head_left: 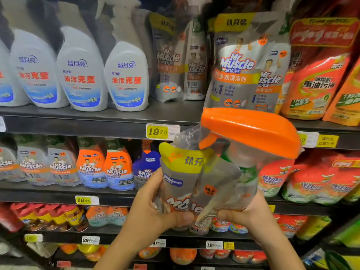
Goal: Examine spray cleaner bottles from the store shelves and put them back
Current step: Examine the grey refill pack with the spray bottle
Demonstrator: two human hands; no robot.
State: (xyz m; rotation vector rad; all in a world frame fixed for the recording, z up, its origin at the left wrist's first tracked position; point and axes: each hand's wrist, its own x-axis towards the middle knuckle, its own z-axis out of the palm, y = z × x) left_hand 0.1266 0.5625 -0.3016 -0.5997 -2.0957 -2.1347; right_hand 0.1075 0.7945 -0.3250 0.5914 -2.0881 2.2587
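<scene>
Bright, even store light from overhead on my feed. A soft sheen runs along the orange spray cap (251, 129), and the clear wrap of the spray bottle pack (187, 184) throws pale glints that wash out some of its print. The whole frame is soft: the white bottles (126, 75) upper left smear at their tops, and the red pouches (319, 78) on the right are streaked. The yellow price tag (157, 131) reads well enough. The shelf edge (78, 123) bows toward the corners, a wide-angle bend. The bottom shelf (126, 240) sinks into shade. I see the left hand (153, 209) and right hand (249, 211) evenly lit, no hard shadow.
</scene>
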